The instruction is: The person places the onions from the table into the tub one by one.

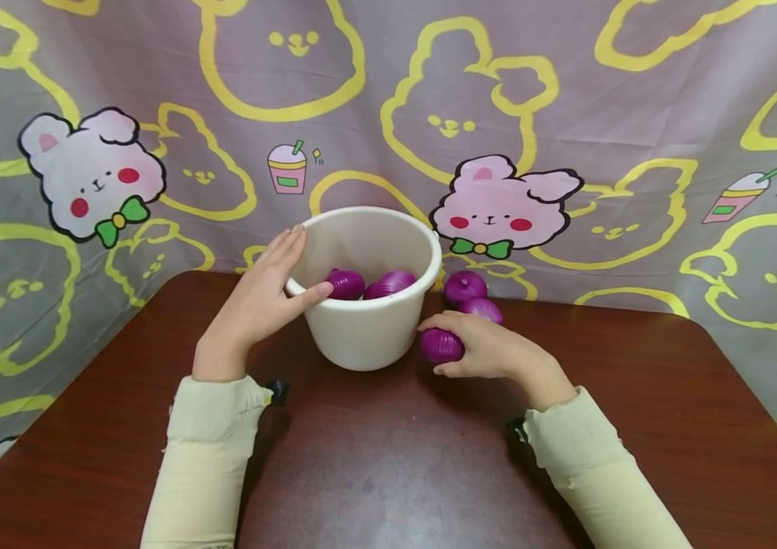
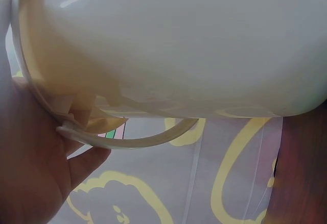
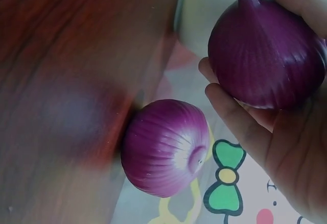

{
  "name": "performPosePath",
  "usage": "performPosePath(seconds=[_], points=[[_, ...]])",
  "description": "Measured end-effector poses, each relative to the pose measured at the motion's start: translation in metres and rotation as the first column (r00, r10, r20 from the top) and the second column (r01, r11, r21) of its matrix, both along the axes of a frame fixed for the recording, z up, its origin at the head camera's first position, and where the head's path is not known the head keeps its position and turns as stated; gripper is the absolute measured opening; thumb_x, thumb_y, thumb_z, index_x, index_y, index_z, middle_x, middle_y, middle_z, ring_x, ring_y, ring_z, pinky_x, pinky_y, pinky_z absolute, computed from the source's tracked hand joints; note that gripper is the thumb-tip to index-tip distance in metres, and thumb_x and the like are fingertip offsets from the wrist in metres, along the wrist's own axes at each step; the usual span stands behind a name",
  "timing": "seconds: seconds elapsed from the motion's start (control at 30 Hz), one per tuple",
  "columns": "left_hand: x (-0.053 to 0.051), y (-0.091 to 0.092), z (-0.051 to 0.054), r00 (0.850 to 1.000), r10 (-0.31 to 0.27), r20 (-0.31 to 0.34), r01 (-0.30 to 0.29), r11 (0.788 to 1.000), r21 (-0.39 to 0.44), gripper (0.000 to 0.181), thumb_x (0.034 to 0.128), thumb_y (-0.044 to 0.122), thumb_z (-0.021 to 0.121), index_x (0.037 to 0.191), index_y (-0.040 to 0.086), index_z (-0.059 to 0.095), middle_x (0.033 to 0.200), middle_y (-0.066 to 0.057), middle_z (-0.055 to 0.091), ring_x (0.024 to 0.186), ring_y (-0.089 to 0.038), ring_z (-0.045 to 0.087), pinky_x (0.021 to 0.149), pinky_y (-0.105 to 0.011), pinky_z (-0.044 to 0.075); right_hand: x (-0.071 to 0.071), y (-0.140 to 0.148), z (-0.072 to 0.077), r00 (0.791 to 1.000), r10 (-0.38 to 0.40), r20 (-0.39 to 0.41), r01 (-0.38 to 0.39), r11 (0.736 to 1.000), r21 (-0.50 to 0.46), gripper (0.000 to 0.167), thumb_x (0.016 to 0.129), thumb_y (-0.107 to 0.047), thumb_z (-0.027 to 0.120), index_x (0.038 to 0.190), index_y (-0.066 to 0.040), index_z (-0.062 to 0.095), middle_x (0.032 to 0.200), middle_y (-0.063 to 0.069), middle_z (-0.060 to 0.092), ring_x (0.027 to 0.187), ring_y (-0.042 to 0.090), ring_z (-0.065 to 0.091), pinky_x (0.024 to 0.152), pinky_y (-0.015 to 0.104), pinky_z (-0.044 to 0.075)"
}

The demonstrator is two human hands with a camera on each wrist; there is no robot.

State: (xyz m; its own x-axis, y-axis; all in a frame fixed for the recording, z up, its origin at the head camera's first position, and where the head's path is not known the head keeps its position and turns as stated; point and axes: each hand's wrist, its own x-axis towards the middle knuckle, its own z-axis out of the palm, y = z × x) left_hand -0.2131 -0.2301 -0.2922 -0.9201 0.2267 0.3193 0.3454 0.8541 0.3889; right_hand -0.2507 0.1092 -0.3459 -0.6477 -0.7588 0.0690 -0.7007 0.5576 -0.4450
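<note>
A white plastic bucket (image 1: 364, 335) stands on the table with purple onions (image 1: 347, 285) inside. At its left side my left hand (image 1: 258, 305) grips the rim, the thumb reaching over the edge. The left wrist view has the bucket's thin handle (image 2: 143, 142) beside the fingers. To the right of the bucket, my right hand (image 1: 480, 345) holds a purple onion (image 3: 265, 50) between thumb and fingers, close to the bucket's outer wall. Just behind that hand lie another onion (image 1: 484, 309) and a further onion (image 1: 466, 288). The bucket's bottom is hidden.
The brown wooden table (image 1: 374, 473) carries everything. A patterned curtain (image 1: 374, 91) with rabbit drawings hangs right behind the table's back edge and along both sides.
</note>
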Motion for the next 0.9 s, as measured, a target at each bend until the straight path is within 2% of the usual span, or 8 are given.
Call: performPosePath(seconds=[0.2, 0.5, 0.9], points=[[0.0, 0.002, -0.002, 1.0, -0.004, 0.004, 0.004, 1.0, 0.005, 0.096, 0.0916, 0.069, 0.049, 0.159, 0.007, 0.019, 0.168, -0.007, 0.014, 0.157, -0.028, 0.007, 0.125, -0.057, 0.014, 0.001, 0.006, 0.003, 0.999, -0.045, 0.03, 0.045, 0.999, -0.021, 0.059, 0.081, -0.026, 0.081, 0.134, -0.014, 0.058, 0.128, 0.003, 0.063, 0.115, 0.024, 0.06, 0.096, 0.047, 0.055], [0.0, 0.002, -0.001, 1.0, -0.013, 0.001, 0.013, 1.0, 0.006, 0.096, 0.0915, 0.069, 0.049, 0.159, 0.007, 0.018, 0.168, -0.007, 0.014, 0.156, -0.029, 0.007, 0.124, -0.057, 0.014, -0.001, 0.008, 0.01, 0.997, -0.073, 0.023, 0.074, 0.996, -0.044, 0.061, 0.08, -0.026, 0.083, 0.134, -0.015, 0.058, 0.128, 0.005, 0.063, 0.115, 0.025, 0.061, 0.096, 0.047, 0.055], [0.001, 0.0, 0.0, 1.0, -0.002, 0.01, 0.002, 1.0, 0.002, 0.095, 0.0922, 0.067, 0.05, 0.159, 0.007, 0.018, 0.168, -0.007, 0.014, 0.156, -0.03, 0.007, 0.124, -0.059, 0.014, 0.005, 0.026, 0.034, 0.993, -0.115, -0.013, 0.112, 0.985, -0.128, 0.064, 0.08, -0.024, 0.083, 0.137, -0.016, 0.056, 0.133, 0.007, 0.061, 0.116, 0.027, 0.06, 0.095, 0.048, 0.055]])
